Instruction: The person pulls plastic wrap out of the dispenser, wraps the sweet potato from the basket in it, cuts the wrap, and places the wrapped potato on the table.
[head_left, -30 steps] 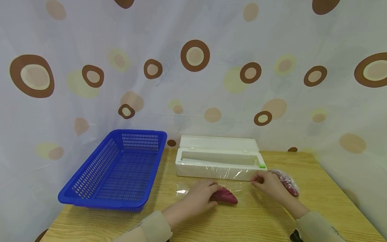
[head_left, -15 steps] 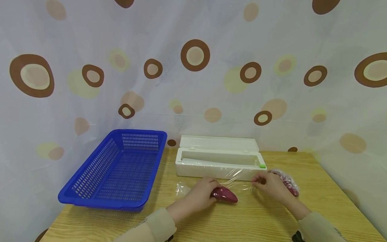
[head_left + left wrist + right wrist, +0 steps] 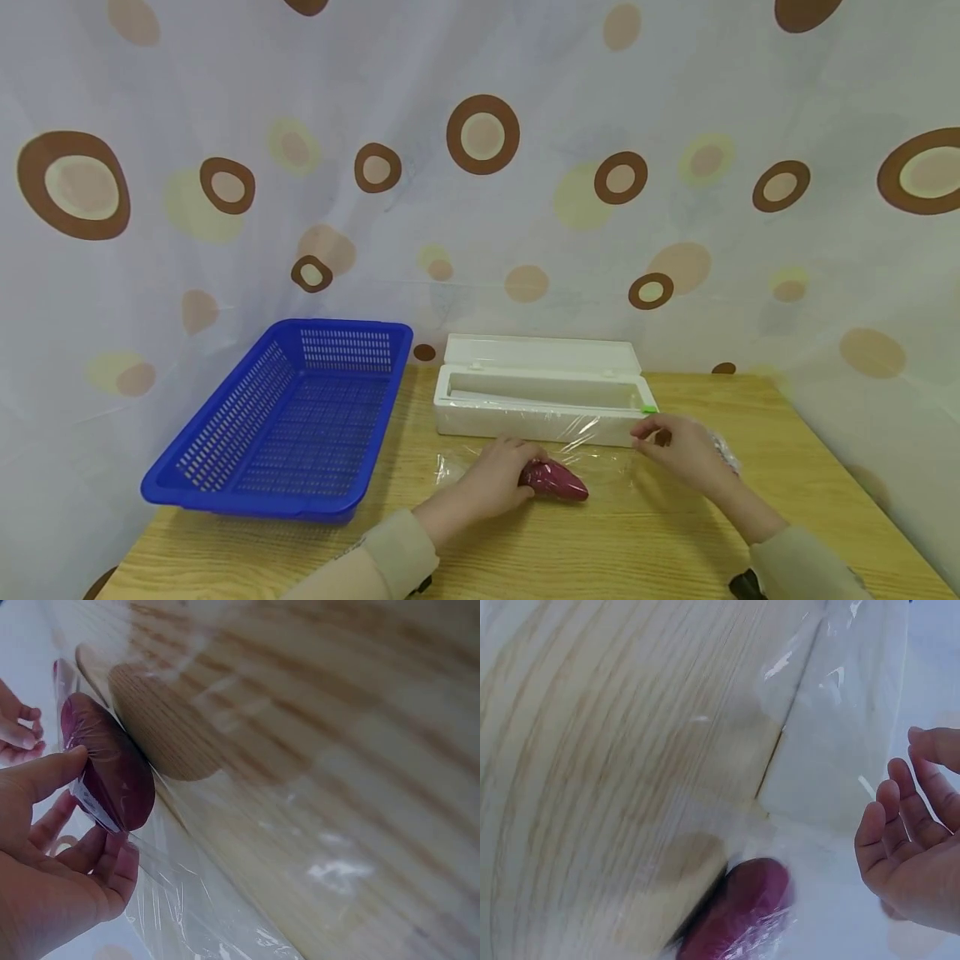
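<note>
Basket [image 3: 247,503] sits lower left on the table [image 3: 585,558], box [image 3: 525,423] lower centre. Sweet potato [image 3: 558,482] is in front of the box, bundle [image 3: 724,452] off right, behind the right hand [image 3: 681,450].

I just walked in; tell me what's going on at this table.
At a wooden table, a person's left hand grips a purple-red item covered by clear film. The film stretches from a white box with its lid open. The right hand is by the box's front right corner; whether it pinches any film is unclear. A blue basket stands left of the box, and crinkled film shows behind the right hand.
</note>
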Action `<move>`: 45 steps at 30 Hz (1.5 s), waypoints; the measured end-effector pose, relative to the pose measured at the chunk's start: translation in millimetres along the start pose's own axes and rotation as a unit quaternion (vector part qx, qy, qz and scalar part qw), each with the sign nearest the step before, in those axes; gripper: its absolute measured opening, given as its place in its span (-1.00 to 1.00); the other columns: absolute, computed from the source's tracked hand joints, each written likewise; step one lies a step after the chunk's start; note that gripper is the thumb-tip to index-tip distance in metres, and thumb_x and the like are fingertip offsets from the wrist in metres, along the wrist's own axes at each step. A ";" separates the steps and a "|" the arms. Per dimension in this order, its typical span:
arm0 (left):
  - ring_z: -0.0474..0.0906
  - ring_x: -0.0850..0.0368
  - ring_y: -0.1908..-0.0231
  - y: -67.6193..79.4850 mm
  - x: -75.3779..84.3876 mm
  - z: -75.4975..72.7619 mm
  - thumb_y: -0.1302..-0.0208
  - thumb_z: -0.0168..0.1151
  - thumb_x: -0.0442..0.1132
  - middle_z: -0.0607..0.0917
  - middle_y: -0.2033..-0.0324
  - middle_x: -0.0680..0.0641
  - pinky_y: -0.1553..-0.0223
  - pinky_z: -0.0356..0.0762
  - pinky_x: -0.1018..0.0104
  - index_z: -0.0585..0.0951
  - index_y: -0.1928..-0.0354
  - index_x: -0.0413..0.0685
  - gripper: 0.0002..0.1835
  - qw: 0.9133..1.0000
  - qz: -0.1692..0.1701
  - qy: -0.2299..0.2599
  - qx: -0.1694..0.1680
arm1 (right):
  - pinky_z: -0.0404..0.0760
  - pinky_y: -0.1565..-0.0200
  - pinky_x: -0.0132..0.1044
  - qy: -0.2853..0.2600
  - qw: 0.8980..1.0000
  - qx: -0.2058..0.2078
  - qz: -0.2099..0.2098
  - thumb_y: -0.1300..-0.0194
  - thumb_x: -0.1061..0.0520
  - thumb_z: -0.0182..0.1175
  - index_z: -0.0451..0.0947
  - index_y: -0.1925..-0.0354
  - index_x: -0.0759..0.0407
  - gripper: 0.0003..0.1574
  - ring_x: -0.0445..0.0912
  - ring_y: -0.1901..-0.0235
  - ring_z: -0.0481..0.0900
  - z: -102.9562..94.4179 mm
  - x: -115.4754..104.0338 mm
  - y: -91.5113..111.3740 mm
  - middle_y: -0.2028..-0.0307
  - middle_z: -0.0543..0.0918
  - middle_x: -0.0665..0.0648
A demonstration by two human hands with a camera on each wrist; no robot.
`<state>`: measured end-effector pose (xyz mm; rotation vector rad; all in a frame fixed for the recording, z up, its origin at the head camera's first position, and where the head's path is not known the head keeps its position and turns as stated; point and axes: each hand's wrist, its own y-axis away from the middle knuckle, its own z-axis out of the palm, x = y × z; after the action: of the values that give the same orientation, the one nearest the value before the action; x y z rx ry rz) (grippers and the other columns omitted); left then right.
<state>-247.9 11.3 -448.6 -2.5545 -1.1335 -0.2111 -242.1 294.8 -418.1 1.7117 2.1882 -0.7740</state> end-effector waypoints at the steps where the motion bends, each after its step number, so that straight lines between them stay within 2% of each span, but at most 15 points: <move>1: 0.46 0.10 0.00 0.2 0.5 -0.4 0.00 0.44 -0.18 0.64 0.06 0.07 -0.09 0.38 0.19 0.56 0.00 0.10 -0.54 1.000 -0.002 0.002 -0.001 | 0.40 0.51 -0.41 0.001 1.000 0.004 -0.006 -0.17 0.17 0.30 0.63 0.31 0.14 -0.92 -0.26 0.49 0.41 0.8 -2.7 1.0 0.44 0.62 -0.04; 5: 0.47 0.08 0.02 0.6 1.6 -0.8 0.02 0.44 -0.18 0.64 0.08 0.06 -0.08 0.38 0.18 0.55 0.01 0.07 -0.53 1.000 -0.014 0.007 -0.005 | 0.44 0.50 -0.43 -0.012 0.998 0.010 -0.069 -0.11 0.22 0.34 0.63 0.36 0.10 -0.92 -0.32 0.49 0.43 11.6 -17.2 6.5 0.43 0.63 -0.08; 9: 0.47 0.07 0.03 0.9 1.5 -1.1 0.02 0.45 -0.18 0.64 0.12 0.03 -0.07 0.39 0.17 0.55 0.01 0.00 -0.53 0.999 -0.037 0.025 -0.011 | 0.51 0.44 -0.40 -0.041 0.992 -0.024 -0.113 -0.11 0.24 0.33 0.62 0.33 0.11 -0.89 -0.32 0.44 0.46 27.9 -31.1 11.0 0.37 0.64 -0.06; 12: 0.48 0.09 0.05 0.5 0.2 -0.5 0.02 0.45 -0.17 0.64 0.15 0.04 -0.05 0.40 0.18 0.56 0.02 -0.01 -0.54 0.998 -0.046 0.037 -0.016 | 0.57 0.35 -0.35 -0.048 0.991 -0.051 -0.111 -0.12 0.20 0.33 0.62 0.25 0.13 -0.83 -0.21 0.36 0.53 39.1 -38.7 12.0 0.30 0.66 -0.01; 16: 0.48 0.12 0.07 -0.4 -1.2 0.6 0.02 0.46 -0.15 0.64 0.17 0.07 -0.03 0.38 0.21 0.56 0.04 0.00 -0.54 0.998 -0.042 0.039 -0.023 | 0.62 0.25 -0.25 -0.038 0.990 -0.078 -0.108 -0.10 0.15 0.35 0.61 0.14 0.11 -0.70 -0.05 0.24 0.59 51.7 -45.6 11.6 0.19 0.67 0.06; 19: 0.48 0.12 0.04 -0.8 -1.7 1.0 0.06 0.48 -0.15 0.65 0.16 0.07 -0.04 0.35 0.22 0.57 0.03 -0.01 -0.52 0.998 -0.041 0.041 -0.026 | 0.62 0.22 -0.22 -0.035 0.988 -0.094 -0.116 -0.09 0.14 0.36 0.59 0.07 0.11 -0.62 -0.02 0.20 0.59 59.3 -48.4 10.2 0.14 0.66 0.07; 24: 0.48 0.12 0.02 -2.1 -3.3 1.6 0.10 0.50 -0.17 0.65 0.14 0.05 -0.04 0.31 0.23 0.58 0.02 -0.03 -0.49 0.997 -0.046 0.047 -0.030 | 0.60 0.22 -0.24 -0.037 0.987 -0.103 -0.120 -0.09 0.16 0.37 0.56 0.03 0.14 -0.57 -0.07 0.20 0.59 67.2 -51.3 6.6 0.11 0.65 0.08; 31: 0.50 0.12 0.07 -4.1 -5.3 0.4 0.09 0.50 -0.15 0.60 0.11 0.02 -0.02 0.33 0.24 0.59 0.02 -0.06 -0.48 0.998 -0.043 0.042 -0.023 | 0.57 0.25 -0.30 -0.029 0.990 -0.098 -0.099 -0.04 0.18 0.40 0.55 0.05 0.11 -0.54 -0.13 0.26 0.57 71.3 -55.2 1.3 0.23 0.63 0.01; 38: 0.50 0.15 0.11 -5.9 -8.2 -2.0 0.03 0.45 -0.16 0.56 0.14 0.03 0.05 0.35 0.30 0.59 -0.02 -0.08 -0.50 0.998 -0.042 0.037 -0.025 | 0.54 0.26 -0.36 0.001 0.990 -0.096 -0.107 0.05 0.11 0.47 0.54 0.01 0.10 -0.42 -0.24 0.30 0.54 74.7 -52.3 -3.8 0.23 0.62 -0.04; 45: 0.55 0.13 0.07 -10.6 -12.2 -3.5 0.02 0.45 -0.22 0.65 0.13 -0.01 -0.02 0.39 0.22 0.52 0.02 -0.07 -0.52 0.995 -0.056 0.077 -0.004 | 0.54 0.26 -0.36 -0.017 0.989 -0.112 -0.100 0.00 0.16 0.42 0.55 0.02 0.14 -0.48 -0.22 0.30 0.51 74.1 -50.8 -10.0 0.25 0.62 -0.02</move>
<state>-264.0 8.2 -446.1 -2.4351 -1.2189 -0.4332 -246.6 210.8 -451.0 1.3782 2.3473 -0.5718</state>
